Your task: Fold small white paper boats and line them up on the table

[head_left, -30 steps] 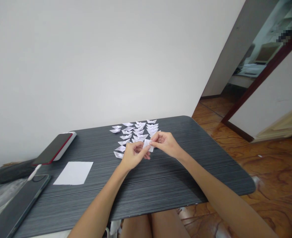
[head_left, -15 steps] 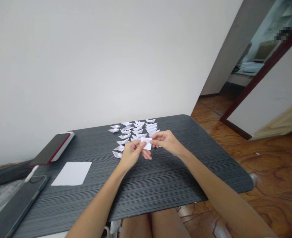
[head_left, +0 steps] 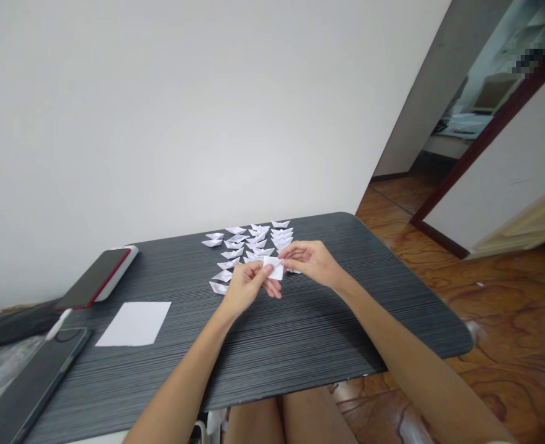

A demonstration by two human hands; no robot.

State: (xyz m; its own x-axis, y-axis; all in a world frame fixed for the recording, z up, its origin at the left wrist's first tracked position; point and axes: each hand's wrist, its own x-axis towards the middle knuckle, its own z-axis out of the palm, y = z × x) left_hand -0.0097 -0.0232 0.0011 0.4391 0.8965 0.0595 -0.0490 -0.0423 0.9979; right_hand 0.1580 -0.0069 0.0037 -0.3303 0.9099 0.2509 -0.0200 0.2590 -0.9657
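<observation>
A small folded piece of white paper [head_left: 274, 269] is held above the table between both hands. My left hand [head_left: 250, 280] grips its left side, thumb on top and fingers underneath. At its upper right corner my right hand [head_left: 310, 262] pinches the paper between thumb and fingertips. Just beyond the hands stand several white paper boats [head_left: 259, 238] in loose columns, some partly hidden behind my hands. A flat square sheet of white paper [head_left: 134, 323] lies on the table to the left.
The dark, wood-grained table [head_left: 392, 320] meets a white wall [head_left: 198, 123] at its back. On the left lie a dark red-edged device [head_left: 94, 277] on a white object, a phone [head_left: 34, 385] and a white cable end [head_left: 59, 324]. A doorway is at the right.
My right hand's fingertips have shifted slightly up at the paper's upper right corner, where the edge looks a little lifted. My left hand keeps its hold.
</observation>
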